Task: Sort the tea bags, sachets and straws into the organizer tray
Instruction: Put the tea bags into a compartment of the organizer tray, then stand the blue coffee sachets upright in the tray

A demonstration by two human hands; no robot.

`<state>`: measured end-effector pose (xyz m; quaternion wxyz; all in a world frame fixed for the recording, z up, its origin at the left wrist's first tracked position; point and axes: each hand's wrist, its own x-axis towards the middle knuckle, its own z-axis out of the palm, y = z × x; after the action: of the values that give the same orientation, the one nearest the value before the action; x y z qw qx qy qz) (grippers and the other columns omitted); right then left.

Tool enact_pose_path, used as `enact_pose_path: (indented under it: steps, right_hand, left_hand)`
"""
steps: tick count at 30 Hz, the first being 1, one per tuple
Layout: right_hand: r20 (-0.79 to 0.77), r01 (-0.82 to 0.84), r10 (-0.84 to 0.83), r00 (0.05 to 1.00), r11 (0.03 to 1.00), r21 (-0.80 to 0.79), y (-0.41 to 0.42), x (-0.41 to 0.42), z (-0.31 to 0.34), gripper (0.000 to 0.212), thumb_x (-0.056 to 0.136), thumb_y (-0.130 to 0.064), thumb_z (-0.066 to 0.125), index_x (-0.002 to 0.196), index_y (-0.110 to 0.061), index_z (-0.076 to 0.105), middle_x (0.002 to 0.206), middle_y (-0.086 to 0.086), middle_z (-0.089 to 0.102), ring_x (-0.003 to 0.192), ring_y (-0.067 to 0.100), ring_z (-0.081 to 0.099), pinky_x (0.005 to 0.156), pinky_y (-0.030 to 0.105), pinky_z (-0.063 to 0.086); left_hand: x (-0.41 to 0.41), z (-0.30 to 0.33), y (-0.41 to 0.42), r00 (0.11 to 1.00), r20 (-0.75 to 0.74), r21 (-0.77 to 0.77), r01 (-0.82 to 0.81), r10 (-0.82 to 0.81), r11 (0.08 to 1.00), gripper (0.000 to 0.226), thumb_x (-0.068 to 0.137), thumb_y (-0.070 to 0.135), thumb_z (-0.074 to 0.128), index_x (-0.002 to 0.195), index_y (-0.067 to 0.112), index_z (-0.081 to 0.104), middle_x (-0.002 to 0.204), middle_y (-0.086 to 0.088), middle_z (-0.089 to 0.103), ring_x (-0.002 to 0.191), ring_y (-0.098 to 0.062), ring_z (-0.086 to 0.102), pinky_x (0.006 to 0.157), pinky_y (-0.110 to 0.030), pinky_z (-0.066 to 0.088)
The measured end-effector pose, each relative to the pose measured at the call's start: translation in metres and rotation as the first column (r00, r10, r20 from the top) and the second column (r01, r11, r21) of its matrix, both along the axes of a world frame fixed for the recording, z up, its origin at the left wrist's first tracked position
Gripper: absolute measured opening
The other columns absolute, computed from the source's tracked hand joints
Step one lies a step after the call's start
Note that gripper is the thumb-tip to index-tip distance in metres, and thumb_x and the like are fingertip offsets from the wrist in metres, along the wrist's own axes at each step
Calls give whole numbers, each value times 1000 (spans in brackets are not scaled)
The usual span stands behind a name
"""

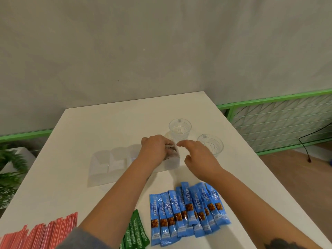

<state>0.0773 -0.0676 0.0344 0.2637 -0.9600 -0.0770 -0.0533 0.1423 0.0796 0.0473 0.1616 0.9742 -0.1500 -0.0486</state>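
Note:
A clear organizer tray (107, 168) with several compartments stands mid-table. My left hand (154, 148) reaches into its rightmost compartment and grips a bundle of tea bags (171, 150) there. My right hand (199, 157) hovers just right of the tray with relaxed fingers and holds nothing. Several blue Nescafe sachets (188, 211) lie fanned out near the front. Green sachets (136, 230) lie left of them, partly hidden by my left arm. Red wrapped straws (41, 234) lie at the front left.
Two clear glass cups (179, 129) (211, 145) stand behind and right of the tray. The white table (98, 126) ends at a grey wall. A green plant (10, 169) is off the left edge, and a green railing (278, 99) runs to the right.

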Motion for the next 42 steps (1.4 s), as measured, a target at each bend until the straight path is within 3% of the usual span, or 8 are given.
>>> enact_pose_path:
  steps: [5,9,17,25,30,36,39,42]
  right_hand:
    - [-13,107,-107,994,976,191,-30,-15,5,37,86,-6,54,118,-23,58,112,-7,60,68,-4,43,71,16,36]
    - [-66,196,-185,980,951,241,-50,-32,2,26,87,-11,56,108,-25,61,97,-9,62,55,0,44,57,10,35]
    - [-246,242,-198,949,957,163,-68,-68,-12,25,86,-22,62,111,-23,58,92,-3,61,74,8,52,63,21,37]
    - [-400,272,-246,883,962,9,-63,-91,-41,58,75,-46,71,118,-17,46,101,1,56,84,15,54,68,26,38]
    - [-414,270,-241,878,963,10,-56,-96,-50,60,70,-45,76,108,-14,42,101,2,54,82,17,53,63,27,37]
    - [-412,263,-241,879,965,-2,-59,-98,-51,55,73,-28,74,113,-9,41,101,8,57,89,26,58,67,29,39]
    - [-429,275,-269,863,960,-47,-62,-98,-52,45,74,-22,70,106,-10,42,90,6,59,79,24,56,62,29,39]
    - [-449,268,-267,853,961,-62,-64,-98,-51,43,75,-24,71,107,-9,45,96,7,61,79,21,53,64,28,39]
  left_hand:
    - [-20,2,5,990,137,-128,-2,20,992,30,86,26,64,115,31,65,123,4,55,118,-18,46,94,-33,29]
    - [-41,3,0,983,162,-270,-42,88,962,28,80,22,69,108,24,68,115,0,54,112,-21,47,94,-33,36]
    - [-94,-15,-27,1000,10,-297,-18,22,955,35,79,26,73,112,23,63,120,1,47,109,-18,51,95,-33,44]
    - [-133,-40,-53,997,-76,-201,-45,30,979,42,79,25,73,118,21,58,117,-1,50,107,-16,53,91,-29,44]
    - [-146,-53,-58,991,-115,-194,-85,64,977,43,78,23,73,119,19,57,119,-2,50,109,-17,53,94,-30,44]
    - [-154,-60,-61,987,-140,-193,-109,82,975,41,78,22,74,116,18,58,119,-1,50,107,-16,54,94,-32,46]
    - [-157,-62,-63,988,-118,-205,-118,95,972,41,80,23,72,118,18,56,118,0,51,107,-15,54,92,-27,45]
    - [-159,-62,-67,986,-117,-246,-148,122,958,36,83,22,68,117,16,55,115,-2,54,103,-13,53,88,-24,43]
